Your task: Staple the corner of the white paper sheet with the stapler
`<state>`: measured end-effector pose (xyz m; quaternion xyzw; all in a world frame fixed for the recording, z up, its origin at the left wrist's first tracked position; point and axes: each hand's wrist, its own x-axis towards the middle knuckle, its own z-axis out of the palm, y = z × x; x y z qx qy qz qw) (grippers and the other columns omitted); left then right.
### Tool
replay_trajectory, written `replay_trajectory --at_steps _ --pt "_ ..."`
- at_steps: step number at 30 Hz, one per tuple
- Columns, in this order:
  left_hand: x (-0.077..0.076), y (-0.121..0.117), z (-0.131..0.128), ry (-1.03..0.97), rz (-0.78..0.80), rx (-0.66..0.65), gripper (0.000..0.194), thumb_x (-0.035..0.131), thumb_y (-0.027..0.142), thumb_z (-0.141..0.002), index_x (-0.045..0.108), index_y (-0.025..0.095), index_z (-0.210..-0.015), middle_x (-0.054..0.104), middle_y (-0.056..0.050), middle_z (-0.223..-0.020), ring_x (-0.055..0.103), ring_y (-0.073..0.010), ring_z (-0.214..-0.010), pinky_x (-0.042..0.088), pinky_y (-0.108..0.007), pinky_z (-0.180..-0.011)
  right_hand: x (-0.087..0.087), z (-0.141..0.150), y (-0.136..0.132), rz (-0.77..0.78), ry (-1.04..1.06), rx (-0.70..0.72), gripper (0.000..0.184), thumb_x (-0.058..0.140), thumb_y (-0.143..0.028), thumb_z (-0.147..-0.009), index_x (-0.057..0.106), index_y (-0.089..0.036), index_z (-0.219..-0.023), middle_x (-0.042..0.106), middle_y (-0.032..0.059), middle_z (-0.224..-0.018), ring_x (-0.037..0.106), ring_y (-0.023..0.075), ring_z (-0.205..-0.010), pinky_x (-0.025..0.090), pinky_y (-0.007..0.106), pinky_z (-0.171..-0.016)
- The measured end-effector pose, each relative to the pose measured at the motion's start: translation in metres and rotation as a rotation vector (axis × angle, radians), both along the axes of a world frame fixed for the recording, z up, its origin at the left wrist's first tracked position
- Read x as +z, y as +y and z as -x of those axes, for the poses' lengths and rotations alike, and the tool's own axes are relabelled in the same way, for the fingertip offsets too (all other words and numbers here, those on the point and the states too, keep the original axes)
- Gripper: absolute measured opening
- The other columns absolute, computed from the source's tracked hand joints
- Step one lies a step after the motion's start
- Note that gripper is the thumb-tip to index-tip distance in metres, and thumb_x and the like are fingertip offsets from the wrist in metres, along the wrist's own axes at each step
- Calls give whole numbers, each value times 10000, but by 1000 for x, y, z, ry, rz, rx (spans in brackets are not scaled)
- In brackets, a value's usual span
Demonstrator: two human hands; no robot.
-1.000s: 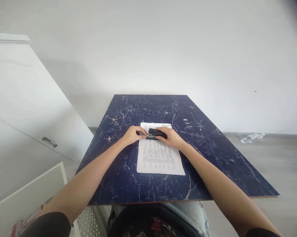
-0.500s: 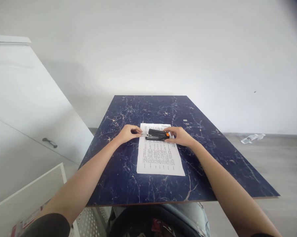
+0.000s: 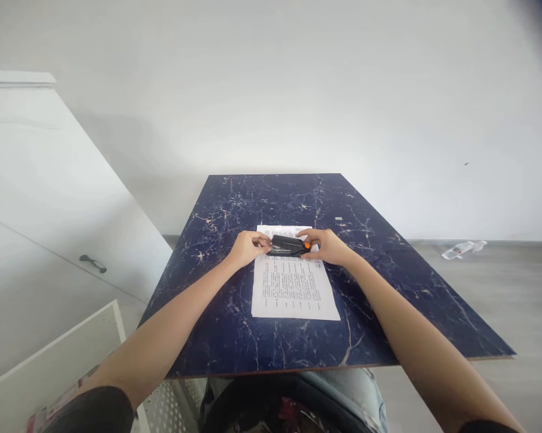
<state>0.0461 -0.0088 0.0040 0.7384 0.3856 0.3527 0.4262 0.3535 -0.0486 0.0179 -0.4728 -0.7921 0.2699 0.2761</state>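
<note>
A black stapler (image 3: 288, 245) with an orange end lies across the top of a printed white sheet of paper (image 3: 293, 286) on the dark blue marbled table (image 3: 388, 270). My left hand (image 3: 249, 247) is curled at the stapler's left end, its fingertips pinched on the metal front. My right hand (image 3: 327, 246) grips the stapler's right end by the orange part, fingers bent over it.
A small pale scrap (image 3: 338, 219) lies on the table beyond the paper. A white cabinet (image 3: 36, 198) with a dark handle (image 3: 92, 263) stands at the left. A crumpled plastic bottle (image 3: 461, 248) lies on the grey floor at the right, by the white wall.
My left hand, drawn back from the stapler half a second ago, has come back to its left end. My right hand slid from on top of the stapler to its orange end.
</note>
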Motion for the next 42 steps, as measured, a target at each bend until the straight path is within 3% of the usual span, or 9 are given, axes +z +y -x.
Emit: replay_trajectory --at_steps 11,15,17,20,23,26,31,42 --pt "-1 0 -4 9 -8 -8 161 813 194 -743 780 182 -900 796 -55 -792 744 -200 -734 602 -363 -780 5 3 0 2 -26 3 593 845 -376 -731 686 -218 -1280 731 36 -906 683 194 -744 596 396 -857" --pt "-3 3 0 -8 -3 -25 199 825 252 -749 774 179 -927 794 -63 -809 742 -200 -747 581 -338 -751 6 4 -1 -59 -131 18 483 791 -351 -774 690 -237 -1231 739 44 -970 684 215 -810 567 399 -849" --pt "-3 6 5 -23 -61 27 198 807 290 -775 772 181 -937 795 -69 -853 736 -199 -773 565 -322 -743 5 7 -3 -122 -176 33 420 768 -341 -788 681 -236 -1185 736 69 -1066 678 260 -945 547 433 -894" --pt "-4 14 15 -32 -168 213 165 719 326 -847 757 184 -923 778 -59 -868 699 -177 -729 534 -299 -713 4 14 -4 -174 -150 25 423 760 -371 -814 635 -240 -1196 704 95 -1205 637 308 -1117 526 462 -946" --pt "-7 24 24 32 -147 336 207 614 347 -907 725 187 -837 728 -23 -734 631 -154 -606 482 -281 -642 3 23 -4 -125 -121 46 393 697 -416 -900 614 -250 -1246 706 92 -1206 663 291 -1067 536 421 -880" --pt "-8 26 26 180 -138 283 219 600 324 -901 706 191 -762 700 -11 -681 627 -162 -618 448 -277 -638 3 28 -4 -82 -164 91 338 658 -423 -941 632 -237 -1222 728 86 -1108 679 275 -952 525 404 -811" --pt "-3 17 21 352 -250 152 203 595 301 -908 698 198 -766 688 -5 -691 590 -159 -616 414 -281 -643 2 27 -3 -65 -169 103 308 660 -424 -941 653 -240 -1188 734 75 -1079 676 271 -917 518 396 -774" --pt "-4 18 21 359 -246 154 199 598 299 -915 699 200 -776 676 1 -681 571 -157 -606 410 -281 -646 12 13 -2 -45 -205 95 221 706 -374 -878 682 -236 -1048 739 52 -973 663 235 -821 494 361 -716"
